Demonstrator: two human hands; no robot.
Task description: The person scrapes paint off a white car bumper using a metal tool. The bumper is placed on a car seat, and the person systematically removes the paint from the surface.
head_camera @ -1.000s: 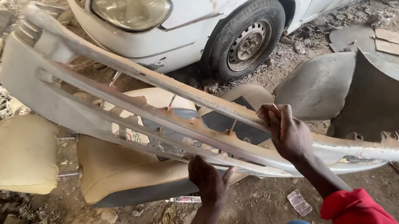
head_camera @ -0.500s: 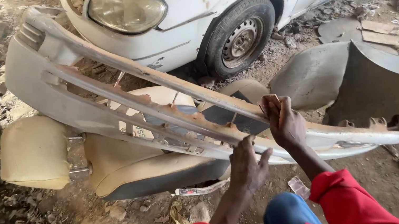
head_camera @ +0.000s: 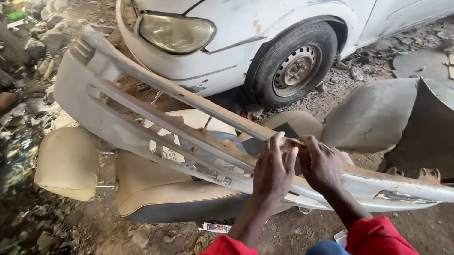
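Both hands gripped the upper rail of a detached grey car bumper (head_camera: 135, 124). The left hand (head_camera: 273, 171) had its fingers (head_camera: 276, 145) pressed together and curled over the rail's edge; the right hand (head_camera: 321, 167) clamped the same rail just beside them. Beyond the fingertips lay a tan car seat (head_camera: 145, 189), farther off a white car (head_camera: 281, 9)

An open-air car scrapyard or repair yard: a dented white car with a bare steel wheel (head_camera: 295, 68) stands on dirt, with a loose beige car seat (head_camera: 145, 186), grey body panels (head_camera: 370, 114) and rubble (head_camera: 10, 180) before it.
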